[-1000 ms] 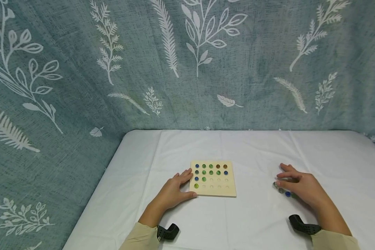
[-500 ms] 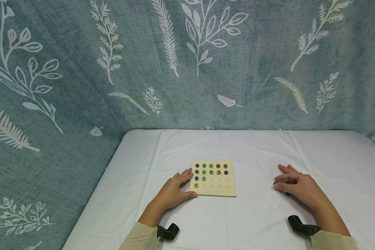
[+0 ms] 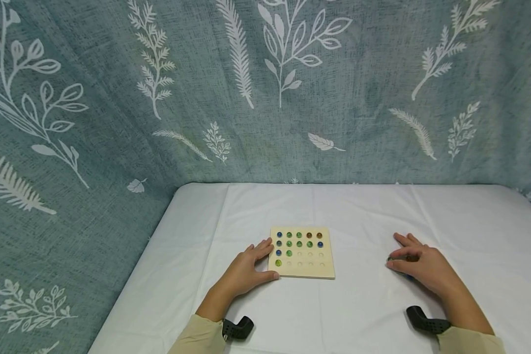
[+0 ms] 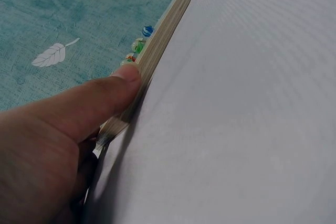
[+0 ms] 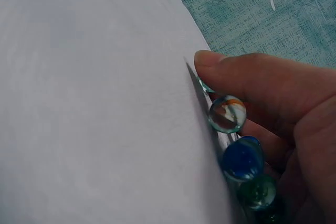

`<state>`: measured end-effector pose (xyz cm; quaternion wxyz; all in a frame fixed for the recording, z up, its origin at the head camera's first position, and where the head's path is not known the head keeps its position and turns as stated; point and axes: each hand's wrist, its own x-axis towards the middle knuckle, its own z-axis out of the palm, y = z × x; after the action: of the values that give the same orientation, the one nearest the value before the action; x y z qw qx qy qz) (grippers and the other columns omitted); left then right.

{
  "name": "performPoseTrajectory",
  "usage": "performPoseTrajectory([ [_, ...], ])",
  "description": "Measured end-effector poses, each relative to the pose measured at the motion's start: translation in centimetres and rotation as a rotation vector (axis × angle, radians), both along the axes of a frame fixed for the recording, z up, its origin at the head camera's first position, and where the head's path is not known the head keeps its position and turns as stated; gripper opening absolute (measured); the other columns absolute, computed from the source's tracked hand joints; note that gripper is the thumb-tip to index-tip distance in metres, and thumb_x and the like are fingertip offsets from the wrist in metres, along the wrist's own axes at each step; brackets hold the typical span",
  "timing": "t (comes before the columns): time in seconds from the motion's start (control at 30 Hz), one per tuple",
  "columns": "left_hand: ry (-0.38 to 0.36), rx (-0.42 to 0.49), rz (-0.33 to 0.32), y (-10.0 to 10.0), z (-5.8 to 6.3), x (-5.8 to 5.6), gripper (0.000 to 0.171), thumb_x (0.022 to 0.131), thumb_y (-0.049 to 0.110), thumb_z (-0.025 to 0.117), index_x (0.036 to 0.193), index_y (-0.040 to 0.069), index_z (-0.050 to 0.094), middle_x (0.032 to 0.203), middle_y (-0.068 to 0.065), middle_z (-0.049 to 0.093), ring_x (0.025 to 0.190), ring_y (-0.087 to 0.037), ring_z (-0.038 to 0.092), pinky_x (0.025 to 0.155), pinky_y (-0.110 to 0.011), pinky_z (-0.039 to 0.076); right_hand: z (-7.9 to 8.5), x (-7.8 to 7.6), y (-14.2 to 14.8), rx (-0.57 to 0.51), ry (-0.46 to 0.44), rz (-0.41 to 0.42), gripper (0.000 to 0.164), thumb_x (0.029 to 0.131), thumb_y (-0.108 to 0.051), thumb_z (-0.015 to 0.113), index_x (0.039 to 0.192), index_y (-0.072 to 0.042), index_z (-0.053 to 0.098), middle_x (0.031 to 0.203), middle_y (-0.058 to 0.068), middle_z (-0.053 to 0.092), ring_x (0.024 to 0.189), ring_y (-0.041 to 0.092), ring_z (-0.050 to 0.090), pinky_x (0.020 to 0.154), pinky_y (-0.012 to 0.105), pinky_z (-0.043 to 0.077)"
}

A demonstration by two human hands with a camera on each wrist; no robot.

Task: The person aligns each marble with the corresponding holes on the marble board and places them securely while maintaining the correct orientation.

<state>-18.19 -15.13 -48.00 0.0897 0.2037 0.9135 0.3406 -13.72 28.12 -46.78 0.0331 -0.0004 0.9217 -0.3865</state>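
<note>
A pale wooden marble board (image 3: 305, 270) with rows of round hollows lies on the white cloth. Blue, green and amber marbles (image 3: 299, 244) fill its far rows and part of the left side. My left hand (image 3: 243, 273) rests at the board's near left corner, thumb along the front edge, fingers at the left edge. Off to the right, my right hand (image 3: 431, 265) pinches a marble (image 5: 206, 85) between thumb and index finger, mostly hidden by the thumb. Beside it, in the right wrist view, sit a clear orange-and-white marble (image 5: 227, 114), a blue marble (image 5: 242, 158) and a green marble (image 5: 257, 191).
White cloth (image 3: 358, 216) covers the table, with a stretch of it between the board and the right hand. A green leaf-patterned curtain (image 3: 265, 137) hangs behind and on the left. Each wrist wears a black camera mount (image 3: 425, 322).
My right hand has shifted slightly left and its thumb and index finger have closed in around a marble, covering more of the loose marbles. The left hand and board have stayed still.
</note>
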Motion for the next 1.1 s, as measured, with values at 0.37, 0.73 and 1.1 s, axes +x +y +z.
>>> performPoseTrajectory([
  [0.37,0.004,-0.001,-0.006,-0.1,-0.1,0.0,0.08,0.08,0.045,0.08,0.148,0.018,0.047,0.158,0.01,0.033,0.146,-0.042,0.028,0.117,-0.059,0.027,0.0,0.1,-0.2,-0.013,-0.006,0.0,0.048,0.085,-0.045,0.074,0.109,-0.004,0.073,0.158,0.02,0.029,0.149,0.046,0.008,0.117,0.067,0.001],
  [0.73,-0.001,-0.004,-0.003,-0.1,-0.1,-0.1,0.08,0.08,0.046,0.079,0.148,0.019,0.046,0.158,0.012,0.033,0.146,-0.041,0.026,0.118,-0.058,0.026,0.1,0.0,-0.2,-0.006,-0.042,-0.023,0.052,0.087,-0.05,0.071,0.111,-0.004,0.073,0.158,0.019,0.028,0.149,0.046,0.009,0.115,0.07,0.006],
  [1.1,0.002,-0.004,-0.005,-0.1,0.0,-0.1,0.08,0.08,0.047,0.078,0.148,0.018,0.046,0.158,0.009,0.034,0.146,-0.042,0.027,0.117,-0.059,0.027,1.9,-0.6,-1.9,0.016,0.131,0.025,0.043,0.091,-0.04,0.069,0.11,-0.002,0.074,0.154,0.02,0.038,0.147,0.047,0.017,0.116,0.069,0.009],
])
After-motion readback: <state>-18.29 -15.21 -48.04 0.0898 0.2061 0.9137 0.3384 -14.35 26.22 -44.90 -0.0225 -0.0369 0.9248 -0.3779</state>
